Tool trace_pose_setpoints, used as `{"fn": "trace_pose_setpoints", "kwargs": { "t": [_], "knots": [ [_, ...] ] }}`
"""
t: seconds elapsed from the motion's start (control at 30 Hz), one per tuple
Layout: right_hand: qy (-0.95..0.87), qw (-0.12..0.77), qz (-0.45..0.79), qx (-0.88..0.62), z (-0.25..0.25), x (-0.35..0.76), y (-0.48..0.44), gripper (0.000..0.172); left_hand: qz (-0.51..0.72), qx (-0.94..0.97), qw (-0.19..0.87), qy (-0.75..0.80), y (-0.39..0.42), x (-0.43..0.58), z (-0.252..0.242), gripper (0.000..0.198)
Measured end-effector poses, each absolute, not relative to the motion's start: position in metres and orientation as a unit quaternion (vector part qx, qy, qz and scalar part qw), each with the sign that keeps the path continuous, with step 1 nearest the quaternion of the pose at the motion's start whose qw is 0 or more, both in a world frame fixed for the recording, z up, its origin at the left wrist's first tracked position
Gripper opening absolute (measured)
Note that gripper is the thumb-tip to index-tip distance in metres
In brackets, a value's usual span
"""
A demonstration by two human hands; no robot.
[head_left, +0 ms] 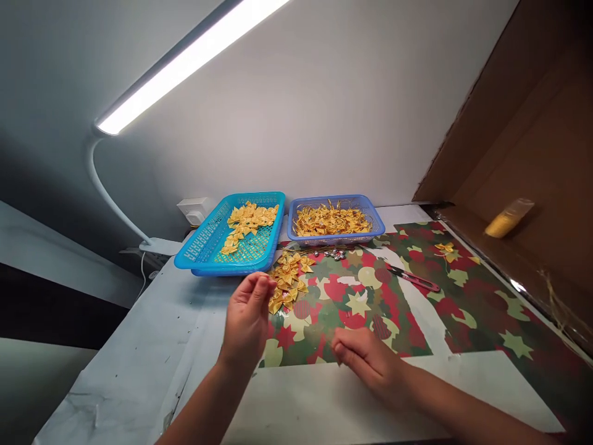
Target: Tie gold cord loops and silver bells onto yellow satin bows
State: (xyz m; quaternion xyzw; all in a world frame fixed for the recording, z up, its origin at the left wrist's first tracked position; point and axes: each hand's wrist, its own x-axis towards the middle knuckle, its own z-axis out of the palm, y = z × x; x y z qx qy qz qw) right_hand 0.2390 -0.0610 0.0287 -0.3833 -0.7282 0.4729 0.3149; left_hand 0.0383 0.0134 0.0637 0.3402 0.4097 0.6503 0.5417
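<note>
Pinched narrow, the left hand (246,316) brings thumb and fingertips together just in front of the turquoise tray (230,268), toward its right corner; whether anything thin sits in that pinch I cannot tell. The right hand (365,360) is curled, thumb against bent fingers, further right of the tray and nearer the person; its contents are hidden too.

Yellow ribbon bows (290,278) lie in a loose heap just right of the tray, partly behind the left fingertips. They look light and soft, perhaps a little slick with sheen, and easily crushed; a gentle pinch at the gathered middle should spare the folded loops better than squeezing a tip.

Within the heap the bows face different ways, their pointed tips spreading in several directions with no shared axis. As a whole, the heap's long axis runs near to far, leaning slightly rightward at its far end, along the tray's right side.
</note>
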Motion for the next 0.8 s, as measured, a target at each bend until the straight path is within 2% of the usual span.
{"fn": "trace_pose_setpoints", "kwargs": {
  "t": [0.2, 0.3, 0.37, 0.43, 0.53, 0.6, 0.73, 0.8],
  "knots": [
    [-0.738, 0.089, 0.424, -0.517, 0.043, 0.299, -0.090, 0.034, 0.667, 0.299, 0.543, 0.413, 0.020, 0.012, 0.061, 0.036],
    [-0.716, 0.020, 0.407, -0.567, 0.059, 0.314, -0.092, 0.031, 0.644, 0.345, 0.543, 0.415, 0.013, 0.015, 0.056, 0.032],
    [-0.712, 0.049, 0.401, -0.574, 0.070, 0.310, -0.088, 0.025, 0.612, 0.421, 0.527, 0.413, 0.004, 0.021, 0.057, 0.027],
    [-0.720, 0.154, 0.391, -0.552, 0.081, 0.294, -0.081, 0.018, 0.569, 0.530, 0.490, 0.394, -0.007, 0.027, 0.064, 0.020],
    [-0.743, 0.329, 0.364, -0.454, 0.094, 0.259, -0.070, 0.025, 0.490, 0.686, 0.399, 0.361, -0.024, 0.034, 0.081, 0.011],
    [-0.744, 0.402, 0.379, -0.374, 0.100, 0.236, -0.066, 0.022, 0.452, 0.742, 0.347, 0.353, -0.034, 0.036, 0.093, 0.007],
    [-0.710, 0.419, 0.484, -0.294, 0.103, 0.212, -0.065, 0.011, 0.461, 0.745, 0.323, 0.357, -0.048, 0.034, 0.111, 0.009],
    [-0.678, 0.390, 0.560, -0.273, 0.100, 0.211, -0.068, 0.017, 0.489, 0.711, 0.368, 0.346, -0.050, 0.032, 0.114, 0.013]
  ]
}}
